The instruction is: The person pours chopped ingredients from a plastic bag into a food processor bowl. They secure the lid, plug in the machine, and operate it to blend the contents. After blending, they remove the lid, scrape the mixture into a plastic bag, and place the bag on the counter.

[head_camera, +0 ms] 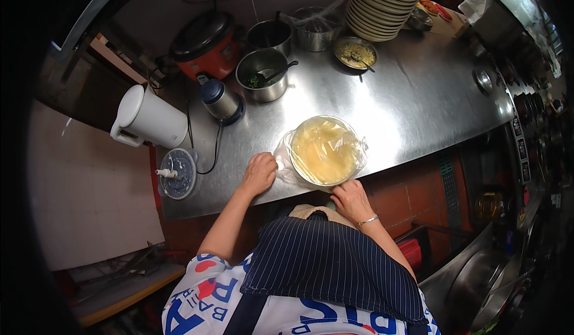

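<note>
A round bowl [293, 167] of pale yellow food stands close to the front edge of the steel worktable. Clear plastic film [334, 144] lies over its top and hangs loosely down the left side. My left hand [260, 173] has its fingers curled on the loose film left of the bowl. At the near right rim, my right hand [353, 200] pinches film just under the bowl's edge; its fingertips are partly hidden. A bracelet circles my right wrist.
On the steel worktable [430, 106] stand a white kettle [152, 115], a small blender [222, 99], a red rice cooker [206, 50] and several steel pots [264, 90]. Further back are a bowl with chopped yellow food [355, 55] and stacked plates [381, 10]. A lid-like plastic part [178, 176] lies left.
</note>
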Demonstrator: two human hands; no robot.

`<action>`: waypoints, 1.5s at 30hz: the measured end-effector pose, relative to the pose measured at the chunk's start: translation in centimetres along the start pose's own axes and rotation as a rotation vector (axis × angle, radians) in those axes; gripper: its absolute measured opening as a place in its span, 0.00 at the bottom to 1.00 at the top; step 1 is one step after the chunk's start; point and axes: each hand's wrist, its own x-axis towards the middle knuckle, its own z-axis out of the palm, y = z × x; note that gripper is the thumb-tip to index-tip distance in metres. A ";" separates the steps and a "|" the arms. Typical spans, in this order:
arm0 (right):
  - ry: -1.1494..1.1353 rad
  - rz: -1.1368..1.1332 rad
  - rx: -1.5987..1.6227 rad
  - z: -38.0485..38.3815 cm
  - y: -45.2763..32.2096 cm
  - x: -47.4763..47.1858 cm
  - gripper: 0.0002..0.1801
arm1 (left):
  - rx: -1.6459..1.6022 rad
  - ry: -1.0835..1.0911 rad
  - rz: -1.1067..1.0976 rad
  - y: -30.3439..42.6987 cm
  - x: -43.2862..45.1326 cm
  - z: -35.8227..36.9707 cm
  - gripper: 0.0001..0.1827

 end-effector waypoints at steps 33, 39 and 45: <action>0.038 0.601 0.957 -0.5 3.3 3.8 0.47 | -1.082 -0.044 -0.520 4.1 7.2 0.1 0.44; -0.130 0.911 1.337 -0.4 4.2 3.5 0.53 | -0.450 -0.250 -0.340 5.7 8.9 -3.8 0.44; -0.270 1.011 1.671 -3.4 4.1 6.8 0.55 | -0.164 -0.396 -0.347 7.6 16.6 -7.1 0.39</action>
